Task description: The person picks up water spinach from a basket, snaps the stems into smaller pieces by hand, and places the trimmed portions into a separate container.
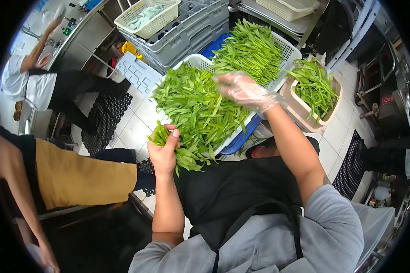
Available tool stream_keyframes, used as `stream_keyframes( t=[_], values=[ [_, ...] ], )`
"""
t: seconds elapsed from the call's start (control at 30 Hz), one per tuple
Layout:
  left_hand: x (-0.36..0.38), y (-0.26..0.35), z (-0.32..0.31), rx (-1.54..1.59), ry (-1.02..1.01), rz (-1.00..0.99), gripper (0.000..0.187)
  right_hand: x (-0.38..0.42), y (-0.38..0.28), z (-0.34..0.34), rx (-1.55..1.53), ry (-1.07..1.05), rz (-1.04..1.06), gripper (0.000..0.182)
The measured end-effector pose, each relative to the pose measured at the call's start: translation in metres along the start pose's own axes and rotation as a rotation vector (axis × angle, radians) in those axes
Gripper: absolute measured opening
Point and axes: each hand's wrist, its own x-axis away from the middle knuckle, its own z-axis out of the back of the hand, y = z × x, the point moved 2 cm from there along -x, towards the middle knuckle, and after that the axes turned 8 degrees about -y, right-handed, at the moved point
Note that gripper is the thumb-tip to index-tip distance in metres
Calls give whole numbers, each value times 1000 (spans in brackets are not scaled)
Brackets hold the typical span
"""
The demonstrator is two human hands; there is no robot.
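Leafy greens [191,98], glossy, slender-stemmed, fill white perforated plastic baskets [284,50] at upper centre. Left of centre, the bare left hand [163,152] grips a bunch; right of it, the right hand [243,88], in crinkled clear plastic, hovers loosely open, blurred, partly covering the pile. Rightward stands a beige bin [335,102].

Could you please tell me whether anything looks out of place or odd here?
The gloving looks mismatched: the right hand wears a clear glove, while the left hand, holding a bunch of greens, looks bare. I see no obvious damage.

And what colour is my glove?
The glove is clear, see-through with no colour; best seen in the head view.
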Motion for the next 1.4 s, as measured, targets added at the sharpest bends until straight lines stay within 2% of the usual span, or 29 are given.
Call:
stream_keyframes(
  t=[0.03, 0.1, 0.2, 0.3, 0.37, 0.43, 0.5, 0.6, 0.7, 0.73, 0.83, 0.87, 0.97, 1.0, 1.1, 1.2, 1.3, 1.33, 1.4],
  values=[
    [1, -1, 1, -3, 1, 11, 14, -2, 7, 4, -12, 143, -37, 41],
    [2, -4, 2, -7, -2, 31, 15, 5, 18, 10, 154, 308, -73, 37],
    [3, -11, 2, -15, -19, 51, 16, 2, 46, -13, 245, 230, -42, 34],
    [2, -12, -3, -81, -41, 87, 16, 8, 43, -54, 343, 291, 171, 32],
    [-2, -11, -11, -182, -51, 142, 17, 7, 40, -68, 427, 224, 154, 27],
    [-12, -10, -28, -444, -51, 55, 21, 7, 32, -66, 415, 84, 110, 26],
    [-31, -20, -35, -929, -111, -304, 32, 8, 34, -69, 348, 186, 257, 23],
    [-47, -26, -55, -1061, -273, -297, 38, 17, 19, -63, 315, 231, 330, 21],
    [-59, -44, -56, -1295, -372, -96, 44, 21, 24, -61, -33, 226, 110, 21],
    [-59, -47, -53, -1321, -380, -87, 40, 21, 31, -57, -17, 227, 69, 28],
    [-55, -38, -39, -1246, -275, -153, 40, 35, 33, -41, 137, 457, -17, 35],
    [-53, -34, -34, -1215, -230, -127, 39, 40, 31, -37, 96, 490, -37, 40],
    [-46, -10, -30, -1117, -95, -200, 38, 44, 35, -30, 123, 556, 128, 39],
    [-44, -5, -30, -1053, -63, -259, 36, 46, 26, -28, 36, 573, 170, 37],
    [-43, 4, -31, -993, -23, -375, 35, 47, -4, -19, 105, 581, 310, 33],
    [-38, 14, -40, -969, -16, -440, 25, 46, -45, -10, 110, 563, 370, 31],
    [-37, 14, -43, -920, -47, -474, 25, 37, -42, -14, 25, 365, 197, 32],
    [-38, 13, -44, -934, -58, -464, 26, 32, -35, -12, 91, 235, 183, 32],
    [-40, 9, -44, -964, -78, -443, 26, 33, -33, -12, -23, 237, 136, 30]
  ],
)
